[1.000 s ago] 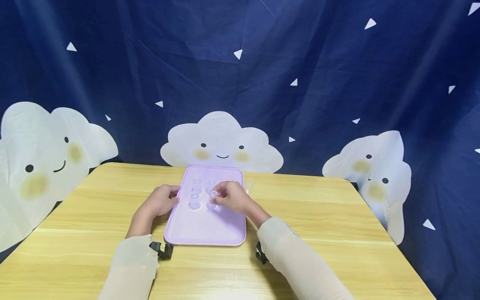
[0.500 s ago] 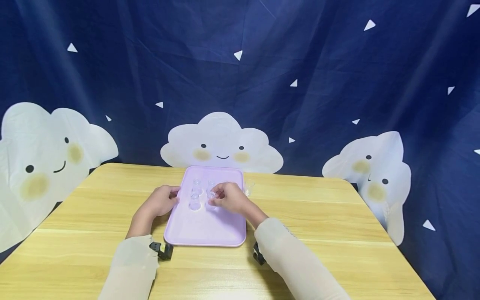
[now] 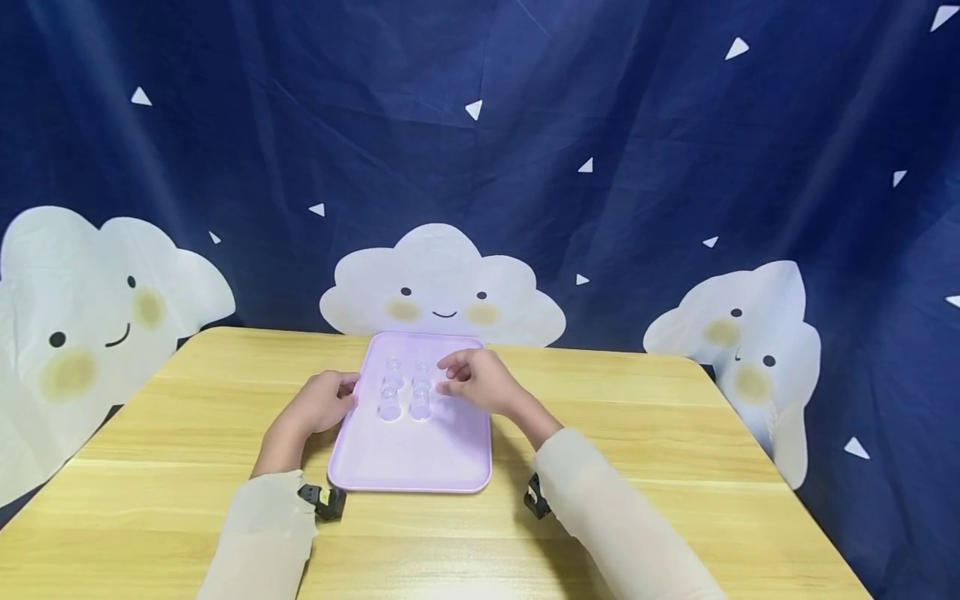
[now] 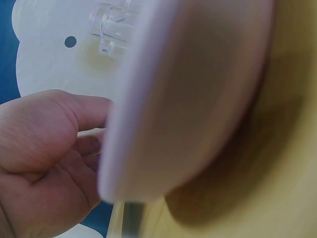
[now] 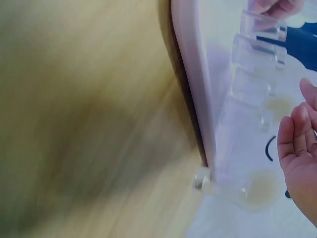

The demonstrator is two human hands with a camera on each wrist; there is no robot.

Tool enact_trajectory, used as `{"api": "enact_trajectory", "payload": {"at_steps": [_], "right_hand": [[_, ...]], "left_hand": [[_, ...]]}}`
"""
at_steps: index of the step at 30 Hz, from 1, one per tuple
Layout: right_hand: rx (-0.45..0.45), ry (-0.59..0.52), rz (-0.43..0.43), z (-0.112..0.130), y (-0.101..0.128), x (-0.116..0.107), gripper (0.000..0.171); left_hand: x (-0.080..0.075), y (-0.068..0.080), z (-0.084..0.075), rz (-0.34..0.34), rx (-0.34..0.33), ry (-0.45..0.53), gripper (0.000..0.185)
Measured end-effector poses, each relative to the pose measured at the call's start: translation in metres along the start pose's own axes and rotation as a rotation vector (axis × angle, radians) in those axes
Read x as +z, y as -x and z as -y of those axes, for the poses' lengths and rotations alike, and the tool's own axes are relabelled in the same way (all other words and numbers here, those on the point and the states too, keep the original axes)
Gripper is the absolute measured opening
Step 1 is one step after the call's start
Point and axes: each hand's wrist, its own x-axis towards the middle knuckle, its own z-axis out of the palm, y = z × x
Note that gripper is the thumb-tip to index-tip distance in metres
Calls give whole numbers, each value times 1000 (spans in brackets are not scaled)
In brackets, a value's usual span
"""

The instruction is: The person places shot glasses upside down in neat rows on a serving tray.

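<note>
Several small clear glasses stand on a lilac tray (image 3: 408,458) in two short columns; the front right glass (image 3: 420,403) is beside the front left glass (image 3: 389,404). My right hand (image 3: 480,382) hovers over the tray's right side, just right of the glasses. Its thumb and fingers are parted and hold nothing; in the right wrist view the fingers (image 5: 299,131) look relaxed and apart from the glasses. My left hand (image 3: 322,402) holds the tray's left rim, with the thumb (image 4: 91,111) against it in the left wrist view. Part of that grip is hidden.
Another clear glass (image 5: 202,178) is near the tray's far right edge in the right wrist view; my right hand hides it in the head view. Around the tray lies a wooden tabletop (image 3: 637,433), and a dark blue cloud-print curtain (image 3: 637,125) hangs behind.
My right hand has let go of the front right glass, which now stands beside the front left one, and has moved right and slightly away. The left hand has not moved.
</note>
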Motion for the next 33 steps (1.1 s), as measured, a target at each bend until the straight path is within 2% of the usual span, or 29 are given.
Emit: {"api": "enact_trajectory", "payload": {"at_steps": [8, 17, 27, 33], "right_hand": [[-15, -40, -97, -9, 8, -27, 29], [-40, -5, -178, -33, 15, -43, 32], [59, 64, -226, -61, 21, -49, 43], [132, 79, -200, -76, 23, -47, 53]], "left_hand": [[0, 2, 0, 7, -13, 2, 45], [1, 2, 0, 4, -12, -2, 44], [1, 1, 1, 2, -11, 3, 44], [1, 0, 1, -1, -8, 4, 45]]}}
